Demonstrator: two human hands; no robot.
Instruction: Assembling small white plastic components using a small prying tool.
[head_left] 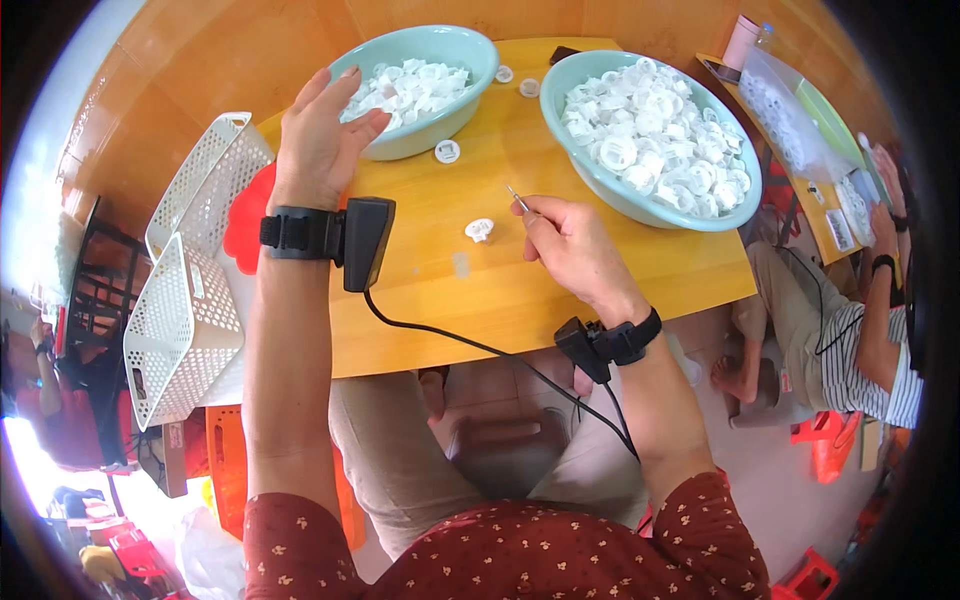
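My left hand [322,135] hovers open at the near rim of a pale green bowl [470,50] filled with small white plastic pieces, fingers spread, holding nothing. My right hand [570,245] pinches a thin metal tool [516,196], like tweezers or a pick, pointing up and left. One small white piece [480,229] lies on the wooden table [480,290] just left of that hand. A larger pale green bowl [600,190] heaped with white ring-shaped pieces sits beyond my right hand. Both wrists wear black straps with cabled devices.
Three loose white pieces [447,151] lie between the bowls. White perforated baskets [185,330] and a red object [245,225] sit at the table's left edge. Another person [860,340] sits at the right by a second table with a plastic bag [790,120] of pieces.
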